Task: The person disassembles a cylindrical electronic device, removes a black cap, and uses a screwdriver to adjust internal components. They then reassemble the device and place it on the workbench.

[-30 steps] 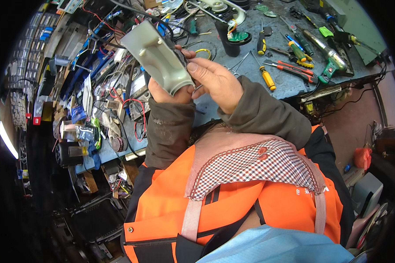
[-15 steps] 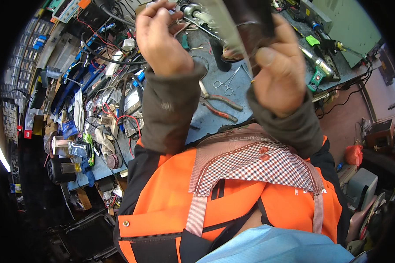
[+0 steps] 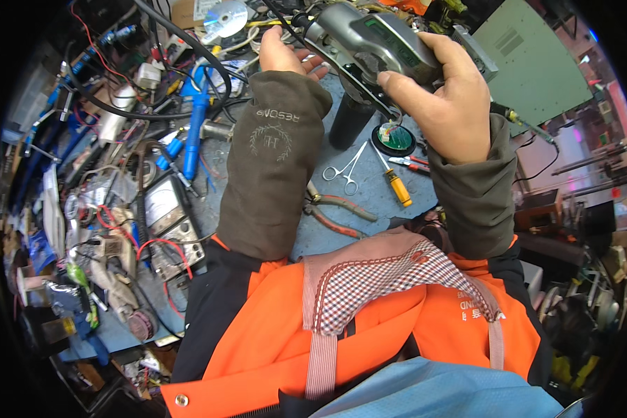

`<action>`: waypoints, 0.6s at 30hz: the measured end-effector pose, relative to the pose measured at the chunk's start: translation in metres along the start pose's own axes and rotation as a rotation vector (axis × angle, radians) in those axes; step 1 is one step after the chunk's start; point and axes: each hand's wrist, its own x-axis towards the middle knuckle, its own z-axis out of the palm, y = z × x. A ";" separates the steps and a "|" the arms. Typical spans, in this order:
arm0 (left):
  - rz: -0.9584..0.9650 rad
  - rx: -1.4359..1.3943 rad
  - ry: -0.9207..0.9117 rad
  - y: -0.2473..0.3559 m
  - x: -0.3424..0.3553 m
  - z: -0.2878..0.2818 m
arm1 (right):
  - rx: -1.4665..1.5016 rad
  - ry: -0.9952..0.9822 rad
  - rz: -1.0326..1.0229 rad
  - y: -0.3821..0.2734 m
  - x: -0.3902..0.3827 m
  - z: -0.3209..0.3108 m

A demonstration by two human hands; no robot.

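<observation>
A silver-grey housing with a green panel and a dark underside is held in my right hand, thumb and fingers against it, above a black upright cylinder. My left hand is just left of the housing, fingers apart and partly curled, holding nothing visible. Below the housing lie a round green circuit board in a dark rim, silver forceps, a yellow-handled screwdriver and red-grey pliers.
Cables, tools, a multimeter and blue cylindrical tools crowd the blue bench's left side. A disc lies at the back. A pale green panel stands at the back right, with mixed equipment beyond the bench's right edge.
The housing has turned from pale interior to silver outside and moved up and right in my right hand. My left hand has let go of it. The view has shifted.
</observation>
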 end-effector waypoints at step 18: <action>-0.111 -0.522 -0.570 -0.004 -0.029 0.022 | -0.138 -0.035 -0.108 -0.002 0.007 0.016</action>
